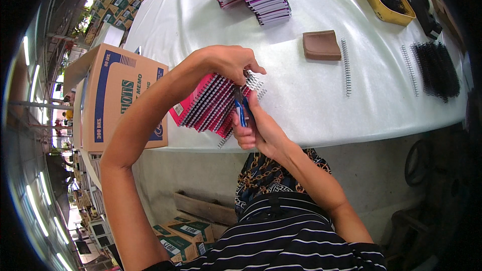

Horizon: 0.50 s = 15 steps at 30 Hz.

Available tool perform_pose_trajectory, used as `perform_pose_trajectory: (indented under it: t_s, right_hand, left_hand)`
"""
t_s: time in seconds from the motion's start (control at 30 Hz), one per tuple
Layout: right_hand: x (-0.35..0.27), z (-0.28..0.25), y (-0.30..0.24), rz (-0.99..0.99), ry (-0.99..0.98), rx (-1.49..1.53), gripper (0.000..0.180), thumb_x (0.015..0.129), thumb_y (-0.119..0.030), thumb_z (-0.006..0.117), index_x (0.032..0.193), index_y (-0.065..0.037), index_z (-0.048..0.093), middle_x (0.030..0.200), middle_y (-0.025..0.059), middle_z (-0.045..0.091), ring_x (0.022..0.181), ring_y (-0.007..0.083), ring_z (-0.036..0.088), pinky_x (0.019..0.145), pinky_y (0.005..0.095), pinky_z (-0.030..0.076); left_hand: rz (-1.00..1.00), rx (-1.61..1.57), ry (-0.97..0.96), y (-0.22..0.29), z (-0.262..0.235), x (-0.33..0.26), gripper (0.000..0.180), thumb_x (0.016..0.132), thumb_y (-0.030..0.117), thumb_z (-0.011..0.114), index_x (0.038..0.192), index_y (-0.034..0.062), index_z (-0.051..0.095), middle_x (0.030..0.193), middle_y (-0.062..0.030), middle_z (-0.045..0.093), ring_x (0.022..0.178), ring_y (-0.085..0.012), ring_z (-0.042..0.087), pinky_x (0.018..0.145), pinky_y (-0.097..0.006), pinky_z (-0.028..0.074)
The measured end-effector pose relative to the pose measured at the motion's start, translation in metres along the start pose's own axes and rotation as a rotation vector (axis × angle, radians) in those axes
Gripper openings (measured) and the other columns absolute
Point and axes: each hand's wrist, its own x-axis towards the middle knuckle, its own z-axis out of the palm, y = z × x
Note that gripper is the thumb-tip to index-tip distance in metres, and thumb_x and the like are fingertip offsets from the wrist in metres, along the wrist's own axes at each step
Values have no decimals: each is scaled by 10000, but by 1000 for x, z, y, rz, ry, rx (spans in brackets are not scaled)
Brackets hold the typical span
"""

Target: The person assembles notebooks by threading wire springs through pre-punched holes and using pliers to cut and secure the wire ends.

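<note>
A leaning stack of pink and red spiral notebooks (203,103) lies near the table's front edge, with wire coils along their spines. Loose coil ends (256,84) stick out at its right side. My left hand (233,62) reaches over the stack, fingers bent and closed around the coil ends at the top; the fingertips are partly hidden. Gripped in my right hand (253,128) is a pair of blue-handled pliers (240,110). Their dark jaws point up at the coil ends, just below my left hand. Another coil end (223,141) pokes out at the stack's lower edge.
Left stands an open cardboard box (128,105). Purple and pink notebook stacks (266,0) sit at the far side. A brown block (321,45), a loose coil (346,68), a pile of black coils (436,70), a yellow tin (384,12) and a tape dispenser (424,12) are rightward.
</note>
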Motion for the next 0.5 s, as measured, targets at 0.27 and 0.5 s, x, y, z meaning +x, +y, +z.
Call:
perform_pose_trajectory:
  t_s: [0.27, 0.5]
  right_hand:
    - [4, 9, 6, -68, 178, -105, 758, 917, -738, 214, 882, -58, 546, 635, 8, 442, 555, 144, 406, 537, 284, 372]
    - [7, -22, -2, 44, -100, 15, 743, 927, -727, 219, 884, -65, 555, 642, 11, 458, 563, 126, 419, 532, 270, 379]
  left_hand:
    - [-20, -114, -3, -9, 4, 3, 564, 694, -15, 629, 1257, -39, 595, 1248, -206, 628, 1120, -312, 636, 953, -336, 506]
    - [-18, 20, 6, 0, 3, 7, 530, 680, -15, 658, 1206, -67, 614, 1285, -205, 603, 1241, -306, 555, 1038, -327, 447]
